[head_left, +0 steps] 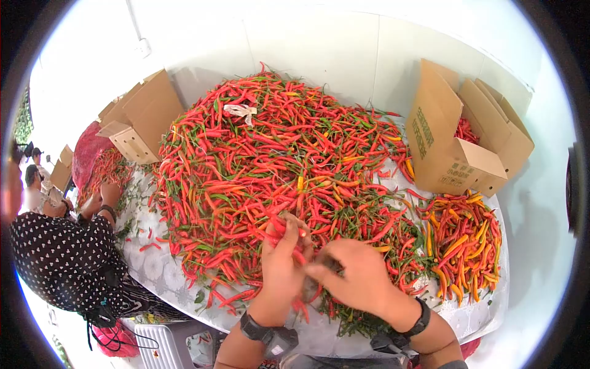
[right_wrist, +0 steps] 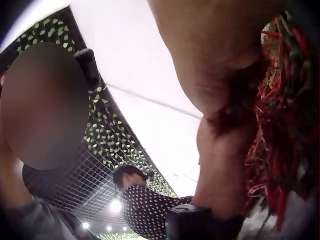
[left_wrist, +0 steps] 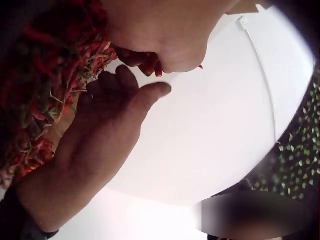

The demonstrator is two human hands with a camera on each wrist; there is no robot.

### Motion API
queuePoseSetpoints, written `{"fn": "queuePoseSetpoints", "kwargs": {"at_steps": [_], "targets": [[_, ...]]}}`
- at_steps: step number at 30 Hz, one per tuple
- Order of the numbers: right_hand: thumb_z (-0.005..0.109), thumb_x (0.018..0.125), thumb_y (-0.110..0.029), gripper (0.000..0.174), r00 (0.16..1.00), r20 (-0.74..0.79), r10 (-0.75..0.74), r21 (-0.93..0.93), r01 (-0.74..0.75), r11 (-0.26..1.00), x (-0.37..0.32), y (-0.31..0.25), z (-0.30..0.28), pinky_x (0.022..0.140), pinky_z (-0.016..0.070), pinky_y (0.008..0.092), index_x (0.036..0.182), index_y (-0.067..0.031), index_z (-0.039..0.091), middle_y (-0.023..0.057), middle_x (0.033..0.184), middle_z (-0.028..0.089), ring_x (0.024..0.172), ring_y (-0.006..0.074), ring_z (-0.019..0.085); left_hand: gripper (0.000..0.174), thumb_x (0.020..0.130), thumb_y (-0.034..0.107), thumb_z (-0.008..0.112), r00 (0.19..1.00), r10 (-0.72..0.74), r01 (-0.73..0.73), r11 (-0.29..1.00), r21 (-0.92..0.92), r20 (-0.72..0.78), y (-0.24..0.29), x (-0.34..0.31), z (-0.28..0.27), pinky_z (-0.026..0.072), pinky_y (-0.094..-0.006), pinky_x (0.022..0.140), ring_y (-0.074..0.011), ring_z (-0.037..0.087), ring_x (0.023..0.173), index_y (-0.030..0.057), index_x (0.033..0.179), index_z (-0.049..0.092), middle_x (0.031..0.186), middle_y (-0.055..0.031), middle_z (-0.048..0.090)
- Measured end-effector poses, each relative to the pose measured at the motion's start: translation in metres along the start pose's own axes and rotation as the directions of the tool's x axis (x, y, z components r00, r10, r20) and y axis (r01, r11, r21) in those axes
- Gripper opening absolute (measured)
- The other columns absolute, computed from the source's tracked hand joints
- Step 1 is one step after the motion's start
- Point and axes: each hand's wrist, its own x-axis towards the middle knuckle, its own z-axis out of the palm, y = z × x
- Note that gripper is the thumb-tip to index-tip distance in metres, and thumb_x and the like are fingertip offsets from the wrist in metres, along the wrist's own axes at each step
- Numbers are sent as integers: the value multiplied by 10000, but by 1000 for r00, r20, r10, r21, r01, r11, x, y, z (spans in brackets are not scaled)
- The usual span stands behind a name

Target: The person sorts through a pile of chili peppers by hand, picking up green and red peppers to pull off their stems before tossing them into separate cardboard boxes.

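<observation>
Slender red chili peppers (head_left: 302,234) stick out of my left hand (head_left: 283,270), whose thumb and fingers pinch them at the near edge of a big chili pile (head_left: 246,147). Close on its right is my right hand (head_left: 362,277), thumb pointing toward the left one and fingers loosely bent, with no pepper showing in its grasp. From the left wrist, red chili tips (left_wrist: 158,70) poke out beneath the left hand (left_wrist: 160,35), and the right hand (left_wrist: 100,120) has its thumb held apart. Shadow covers the fingers in the right wrist view.
Orange and red chilies (head_left: 464,246) form a smaller heap at the right, below an open cardboard box (head_left: 439,135). Another box (head_left: 144,117) stands at left. A person in a dotted top (head_left: 67,258) works beside the table (head_left: 166,270). A white strip (head_left: 239,112) lies on the pile.
</observation>
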Motion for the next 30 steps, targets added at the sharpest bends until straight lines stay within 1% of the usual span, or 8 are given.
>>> {"fn": "queuePoseSetpoints", "kwargs": {"at_steps": [8,10,14,17,18,21,26,30], "targets": [[615,802,-206,184,997,10,72,-207,-69,976,-6,0,17,547,469,418,756,-36,563,142,645,560,621,315,583,64,943,135,526,952,306,-302,924,233,20,-6,-9,8,397,-187,522,-62,476,643,87,973,496,803,2,518],[604,770,-183,143,991,60,-123,-241,134,961,-11,2,19,564,477,407,779,-47,559,128,662,556,647,305,586,101,939,155,540,939,344,-339,914,222,15,-4,-11,12,386,-209,514,-57,446,579,76,931,479,727,1,493],[622,674,-108,121,872,87,-481,-67,487,871,-7,-2,16,547,461,405,765,-49,569,103,712,570,635,309,572,171,960,225,499,994,-112,111,993,-50,-18,13,-5,3,297,-201,390,-49,381,463,90,856,479,665,22,460],[604,703,-83,131,955,285,-83,-330,179,927,5,-8,-11,610,474,415,827,-49,577,107,776,572,708,320,572,169,955,219,478,991,-121,130,956,-261,52,24,5,-16,291,-196,390,-61,366,443,98,839,496,658,19,459],[615,713,-79,157,992,7,-124,-317,120,941,8,11,-8,678,475,424,862,-43,583,120,810,570,788,328,566,163,952,211,475,993,-93,110,944,-312,69,28,7,-18,290,-197,389,-63,361,438,99,837,500,660,18,459],[685,721,-151,235,997,-75,16,-506,-52,861,50,42,-19,710,475,422,903,-41,586,140,857,582,854,328,573,150,936,184,474,997,-75,76,938,-337,14,29,7,-13,361,-193,420,-79,439,514,100,812,481,672,2,455],[676,749,-212,209,975,71,209,-719,-95,689,85,77,9,707,477,440,838,-32,616,151,796,607,810,344,593,65,916,154,534,971,-201,140,916,-375,-129,27,6,-1,454,-198,484,-102,497,637,100,885,550,812,2,557],[664,762,-212,214,976,53,209,-616,-133,776,81,79,-1,693,482,451,854,-24,623,159,771,609,804,340,601,67,921,155,544,981,-153,188,908,-374,121,23,11,-24,429,-163,453,-72,475,613,129,983,539,875,4,575]]}}
